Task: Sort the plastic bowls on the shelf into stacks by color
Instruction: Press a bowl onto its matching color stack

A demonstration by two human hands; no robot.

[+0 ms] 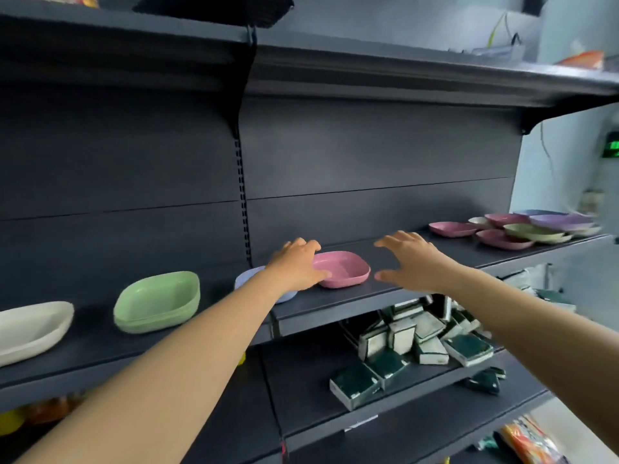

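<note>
My left hand (298,266) sits at the centre of the frame with its thumb hooked over the near-left rim of a pink bowl (345,269) and the other fingers curled at its far edge, so I read it as holding that bowl on the dark shelf (335,304); my right hand (410,259) hovers just right of the bowl with fingers spread apart, clear of it and gripping nothing. The sorted row runs off to the lower left: a lavender bowl (244,279) half hidden under my left forearm, a green stack (157,301), and a cream bowl (33,326) at the frame's edge. The unsorted heap (522,227) of pink, green, purple and cream bowls lies well apart at the right end. My worry is that forearm: it crosses right over the lavender bowl, and dragging it back carelessly could nudge that light bowl toward the shelf lip and off onto the lower shelf, where green-and-white boxes (412,346) lie jumbled. A one-sided thumb grip could also tip the pink bowl if I lift fast. The bowls look like smooth matte plastic, shallow, squarish with rounded corners and thin rims, likely slick against the shelf's flat, faintly textured metal surface. They should nest closely, so a stack set down askew may sit crooked.
</note>
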